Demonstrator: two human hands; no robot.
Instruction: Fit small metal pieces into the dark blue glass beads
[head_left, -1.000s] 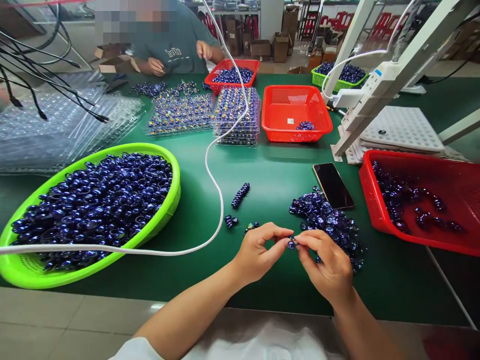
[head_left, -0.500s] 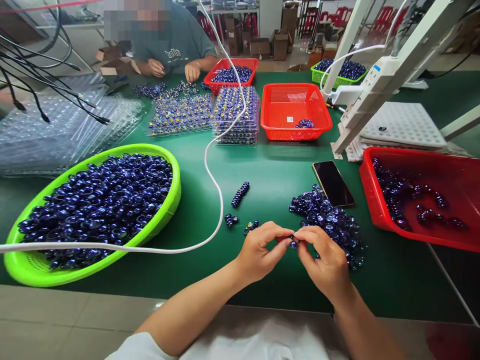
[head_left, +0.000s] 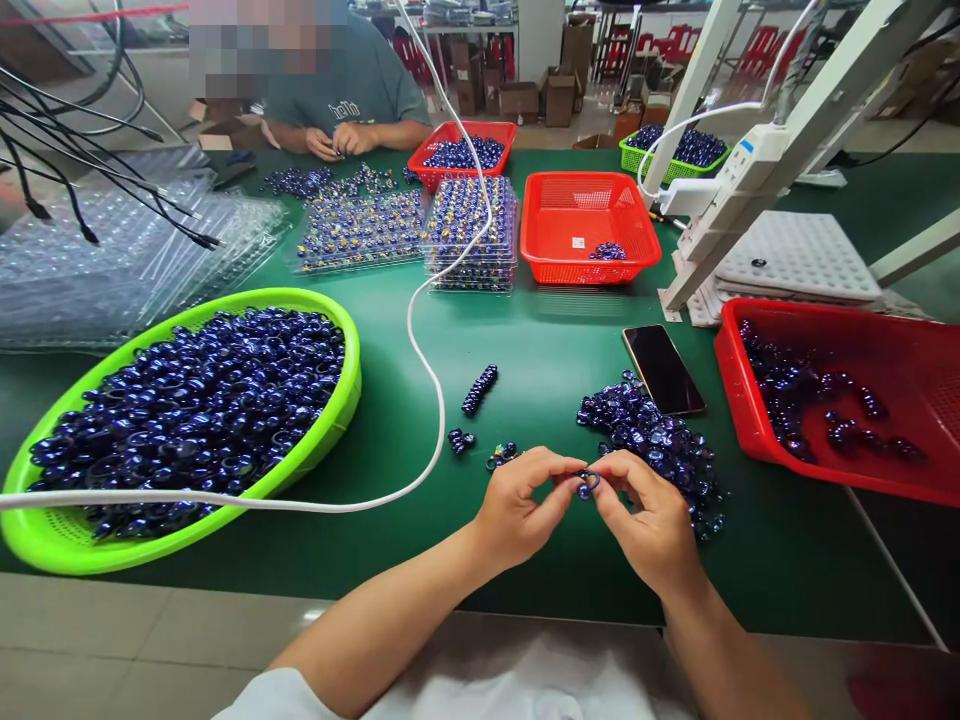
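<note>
Between my two hands, a small shiny dark-blue ring (head_left: 589, 482) with a rounded part is pinched at the fingertips. My left hand (head_left: 525, 505) is closed on its left side, and my right hand (head_left: 645, 515) grips it from the right. Just beyond my right hand spreads a loose pile of shiny blue pieces (head_left: 667, 450). Past my left hand lie a few pieces with a bit of yellow-green (head_left: 501, 456), a small cluster of blue pieces (head_left: 461, 441) and a stacked row of blue pieces (head_left: 480, 389).
A green basket (head_left: 352, 370) heaped with blue rings stands left, crossed by a white cable (head_left: 442, 400). Right are a phone (head_left: 664, 370) and a red basket (head_left: 739, 400). Filled clear trays (head_left: 471, 235) and another red basket (head_left: 591, 185) stand farther back. Opposite sits a person (head_left: 360, 80).
The ring has turned slightly between my fingertips, so its loop shows more. Across the table, the other person's hands have come together.
</note>
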